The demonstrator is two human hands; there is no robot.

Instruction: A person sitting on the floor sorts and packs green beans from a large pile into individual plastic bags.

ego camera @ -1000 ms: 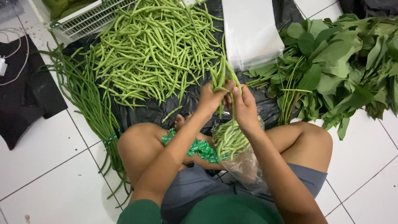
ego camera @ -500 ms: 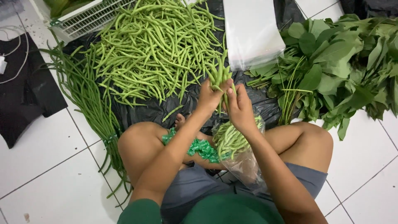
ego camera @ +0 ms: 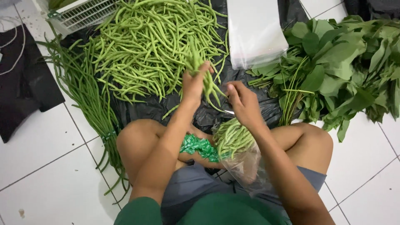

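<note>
My left hand point(ego camera: 195, 84) is closed round a bunch of green beans point(ego camera: 196, 62), held upright above the black sheet point(ego camera: 166, 109). Just to its right, my right hand point(ego camera: 243, 103) has curled fingers touching the hanging ends of the bunch; whether it grips them I cannot tell. Below my right wrist a clear plastic bag point(ego camera: 246, 164) lies in my lap, packed with green beans point(ego camera: 231, 137). A crumpled green wrapper point(ego camera: 200, 147) rests between my crossed legs. The big pile of loose green beans point(ego camera: 146, 46) spreads across the sheet ahead.
A bundle of long beans point(ego camera: 89, 104) runs down the left side over white tiles. Leafy greens point(ego camera: 341, 71) are heaped at right. A stack of clear plastic bags point(ego camera: 256, 31) lies at the top, a white basket point(ego camera: 83, 14) top left, a black cloth point(ego camera: 23, 87) far left.
Both hands lifted from above the bag toward the pile. The left hand raised the bean bunch higher and upright; the right hand shifted slightly right and away from it.
</note>
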